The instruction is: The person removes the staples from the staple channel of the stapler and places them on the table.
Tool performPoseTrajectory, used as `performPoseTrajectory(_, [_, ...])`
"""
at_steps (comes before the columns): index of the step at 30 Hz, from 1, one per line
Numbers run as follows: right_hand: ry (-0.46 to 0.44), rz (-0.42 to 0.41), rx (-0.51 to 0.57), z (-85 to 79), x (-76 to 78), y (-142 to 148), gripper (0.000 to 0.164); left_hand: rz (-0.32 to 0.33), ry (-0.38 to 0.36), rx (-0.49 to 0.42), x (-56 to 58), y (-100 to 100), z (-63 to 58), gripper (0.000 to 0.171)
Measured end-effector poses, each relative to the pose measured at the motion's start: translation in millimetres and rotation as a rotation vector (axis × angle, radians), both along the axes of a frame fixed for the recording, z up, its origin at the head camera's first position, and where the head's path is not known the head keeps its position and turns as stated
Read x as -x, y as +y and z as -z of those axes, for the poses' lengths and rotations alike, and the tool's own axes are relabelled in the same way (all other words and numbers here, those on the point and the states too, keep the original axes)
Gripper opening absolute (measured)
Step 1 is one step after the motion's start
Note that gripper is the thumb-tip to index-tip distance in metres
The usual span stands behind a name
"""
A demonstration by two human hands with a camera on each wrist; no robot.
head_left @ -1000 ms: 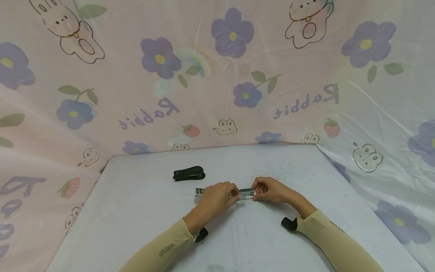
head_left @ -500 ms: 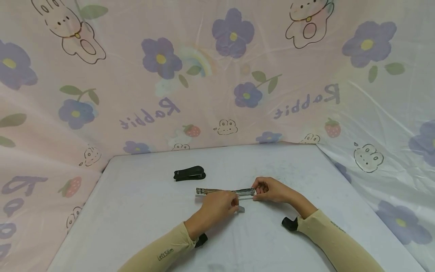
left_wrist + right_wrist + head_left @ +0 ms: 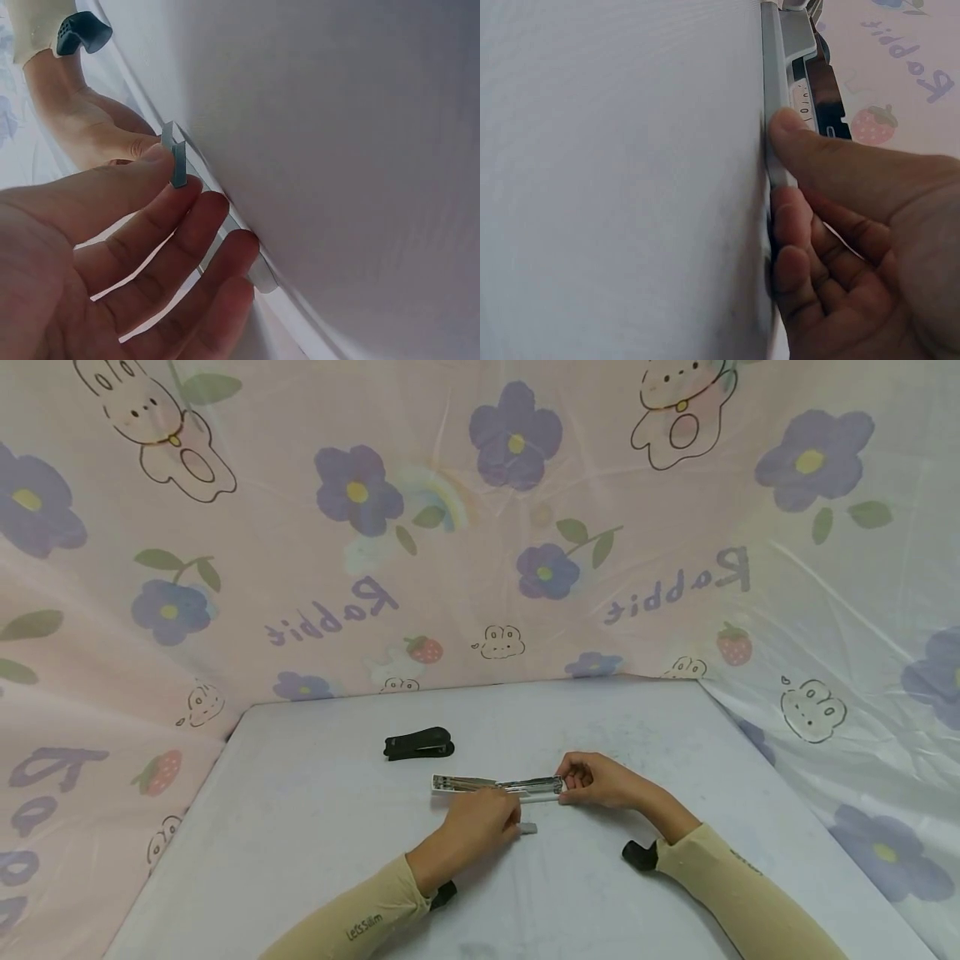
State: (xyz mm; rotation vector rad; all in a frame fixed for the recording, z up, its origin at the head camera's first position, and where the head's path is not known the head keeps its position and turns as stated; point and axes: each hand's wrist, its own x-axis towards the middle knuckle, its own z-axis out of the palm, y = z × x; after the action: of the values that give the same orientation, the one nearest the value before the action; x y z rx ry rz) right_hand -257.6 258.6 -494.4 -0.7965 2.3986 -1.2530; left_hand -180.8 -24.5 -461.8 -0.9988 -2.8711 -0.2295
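Observation:
A long, white and silver stapler [image 3: 536, 787] lies opened out on the table, its metal inside showing. My right hand [image 3: 602, 782] pinches its right end; in the right wrist view the thumb presses along the pale base [image 3: 773, 67] with fingers curled beneath. On the near side of the stapler is my left hand [image 3: 482, 818], overlapping its middle in the head view. Between thumb and index finger it pinches a short strip of staples [image 3: 179, 163], a grey U-shaped channel in the left wrist view. The other fingers of that hand spread loosely.
Behind the opened stapler stands a black stapler [image 3: 418, 743], left of centre on the white table [image 3: 315, 827]. Printed cloth [image 3: 450, 560] hangs behind and at the sides. Black wrist cameras [image 3: 639, 856] stick out from both sleeves.
My left hand has drawn back from the stapler toward me, bringing the staple strip out into view below it. The right hand stays at the stapler's right end.

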Motion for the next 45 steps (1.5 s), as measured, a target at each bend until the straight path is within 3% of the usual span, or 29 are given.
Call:
performPoseTrajectory(15, [0.025,-0.007,-0.014,-2.1,-1.6,-2,0.026,-0.019,0.063,0.034,-5.0,-2,-1.5,0.012])
performPoseTrajectory(19, [0.034,-0.014,-0.069,-9.2,-3.5,-2,0.03,-0.01,0.008,0.013,-4.8,-8,-3.6,0.011])
performPoseTrajectory(24, [0.043,-0.011,-0.096,-22.6,-4.3,0,0.037,-0.006,-0.039,-0.075,-5.3,-23,-16.1,0.012])
performPoseTrajectory(30, [0.181,0.04,-0.05,-32.4,2.1,-12,0.031,-0.017,0.0,-0.193,-2.7,-48,-39.3,0.009])
performPoseTrajectory(38, [0.307,0.017,-0.063,-49.8,14.5,-55,0.027,-0.104,0.064,-0.272,16.9,-90,-57.9,0.011])
performPoseTrajectory(45, [0.323,-0.002,-0.093,-54.3,35.6,-95,0.029,-0.186,0.023,-0.265,44.8,-117,-57.1,0.015])
